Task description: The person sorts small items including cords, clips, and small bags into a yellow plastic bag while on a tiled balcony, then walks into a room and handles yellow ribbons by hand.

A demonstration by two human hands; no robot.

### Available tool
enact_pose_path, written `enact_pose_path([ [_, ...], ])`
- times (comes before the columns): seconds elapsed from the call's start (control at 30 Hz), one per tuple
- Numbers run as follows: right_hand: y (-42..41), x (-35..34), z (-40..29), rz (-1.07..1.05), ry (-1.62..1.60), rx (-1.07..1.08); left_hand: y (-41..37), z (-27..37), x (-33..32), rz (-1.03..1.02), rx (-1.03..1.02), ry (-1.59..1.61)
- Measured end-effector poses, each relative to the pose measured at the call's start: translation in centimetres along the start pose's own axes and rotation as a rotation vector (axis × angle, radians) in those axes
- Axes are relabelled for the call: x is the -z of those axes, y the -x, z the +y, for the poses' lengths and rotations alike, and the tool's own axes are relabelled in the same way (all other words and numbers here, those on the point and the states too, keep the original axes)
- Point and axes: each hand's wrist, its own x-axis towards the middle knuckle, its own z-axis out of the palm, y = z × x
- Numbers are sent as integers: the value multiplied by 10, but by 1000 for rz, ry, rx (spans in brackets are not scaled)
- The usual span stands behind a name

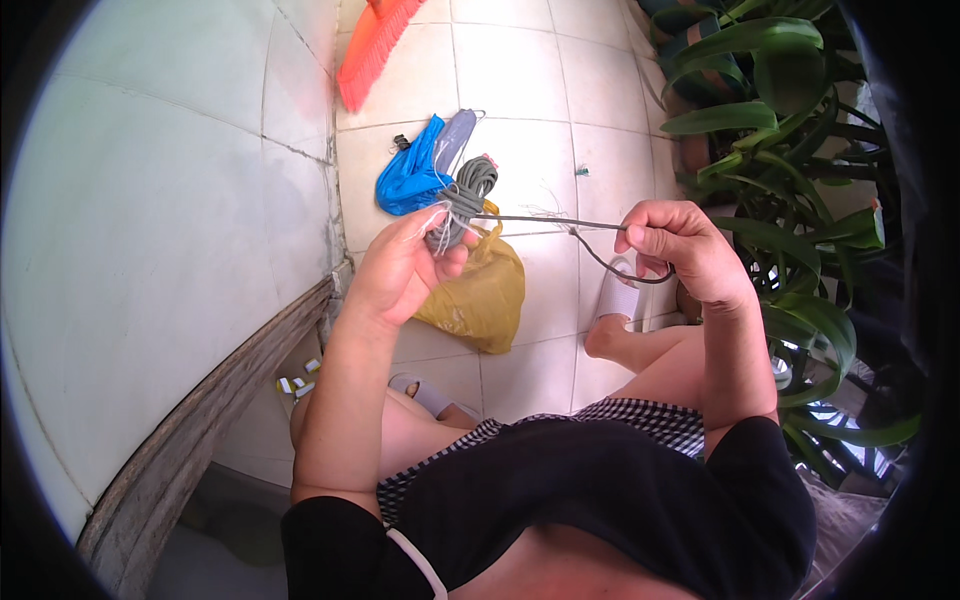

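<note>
A bundle of dark grey cord [471, 187], wound around its own middle, is held in my left hand [405, 262]. Thin white strings [448, 225] hang over that hand's fingers and the bundle. From the wraps a single strand [551, 220] runs taut to my right hand [671, 244], pinched between thumb and fingertips. Beyond the pinch the cord's tail loops below the hand and back left, ending in frayed pale threads [553, 212]. My left fingers are partly hidden behind the bundle.
Behind the bundle, a blue plastic bag [412, 176] and a grey-purple pouch [454, 139] lie on the tiled floor [525, 75]. A yellow plastic bag [480, 300] sits nearer. An orange broom head [379, 52] is at the top, potted plants [780, 165] line the right, and a wall [165, 210] bounds the left.
</note>
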Motion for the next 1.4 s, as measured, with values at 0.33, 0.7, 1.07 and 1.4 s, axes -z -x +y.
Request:
enact_pose_path([
  [0.33,-2,-23,3,-119,172,-94,-23,-10,-14,186,-71,-401],
  [0.7,-36,-55,48,114,-333,-215,-22,-52,-36,36,-167,-240],
  [1.07,-26,-43,35,529,743,423,-24,-67,-37,63,168,-221],
  [1.4,-33,-11,37,705,1111,595,-20,-52,-38,-140,432,-191],
])
